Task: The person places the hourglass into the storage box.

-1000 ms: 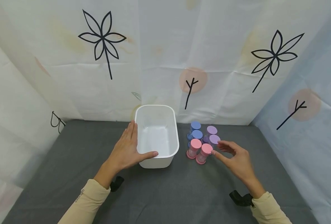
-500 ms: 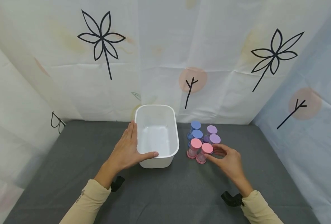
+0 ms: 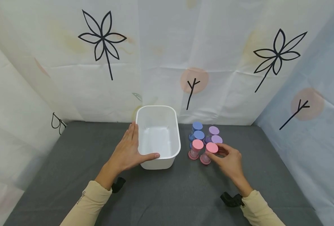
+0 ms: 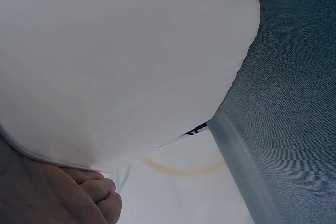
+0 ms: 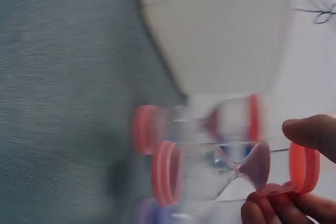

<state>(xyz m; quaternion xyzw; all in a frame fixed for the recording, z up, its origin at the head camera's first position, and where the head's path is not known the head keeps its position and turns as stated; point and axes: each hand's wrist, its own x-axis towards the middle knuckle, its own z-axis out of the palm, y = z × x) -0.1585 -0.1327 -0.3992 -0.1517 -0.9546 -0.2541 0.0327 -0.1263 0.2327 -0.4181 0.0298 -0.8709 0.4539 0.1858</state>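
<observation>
My right hand (image 3: 229, 160) pinches a pink-capped hourglass (image 3: 211, 147) by its top cap, thumb on one side and fingers on the other. Its glass bulbs and pinkish sand show in the right wrist view, where the pink cap (image 5: 304, 168) sits between thumb and fingers. A second pink hourglass (image 3: 197, 145) stands just left of it. My left hand (image 3: 127, 152) rests against a white plastic bin (image 3: 173, 155), fingers straight along its left side and thumb across the front rim. In the left wrist view the bin's wall (image 4: 121, 61) fills much of the picture.
Behind the pink hourglasses stand two blue hourglasses (image 3: 199, 135) and two purple hourglasses (image 3: 213, 130), close together. A dark grey cloth (image 3: 167, 201) covers the table. White patterned curtains (image 3: 161, 62) hang at the back and sides.
My right hand has moved left to the near pink hourglass and taken its cap. That hourglass has shifted slightly right, away from the other pink one. The left hand stays on the bin.
</observation>
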